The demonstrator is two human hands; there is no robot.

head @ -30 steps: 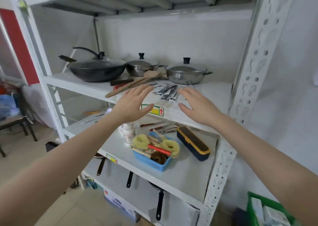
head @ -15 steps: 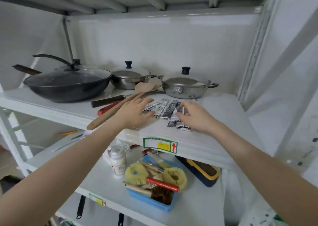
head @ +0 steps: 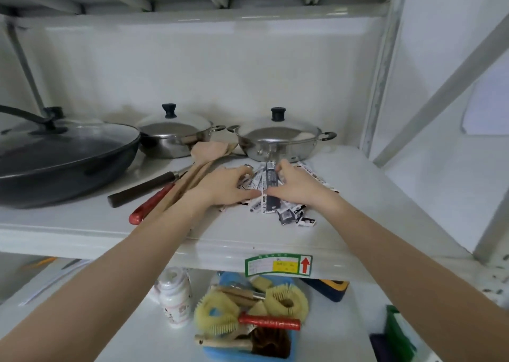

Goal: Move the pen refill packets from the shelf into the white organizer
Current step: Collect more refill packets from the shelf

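Observation:
A loose pile of black-and-white pen refill packets [head: 286, 213] lies on the white shelf [head: 371, 196], in front of a steel pot. My left hand [head: 224, 188] curls its fingers round the pile's left side. My right hand [head: 297, 188] curls over the right side, fingers reaching the far ends of the packets. The two hands press the pile between them. A few packets stick out near the shelf's front and to the right of my right hand. No white organizer is in view.
Just left of my left hand lie wooden spatulas [head: 206, 155], a red-handled tool [head: 151, 204] and a dark handle [head: 143, 188]. A lidded black wok [head: 63, 155] and two steel pots [head: 176, 136] [head: 278, 141] stand behind. Below are a bottle [head: 176, 298] and a brush basket [head: 217, 356].
Both hands went from hovering open before the shelf to closing in on the packet pile from either side. The view has moved closer to the shelf.

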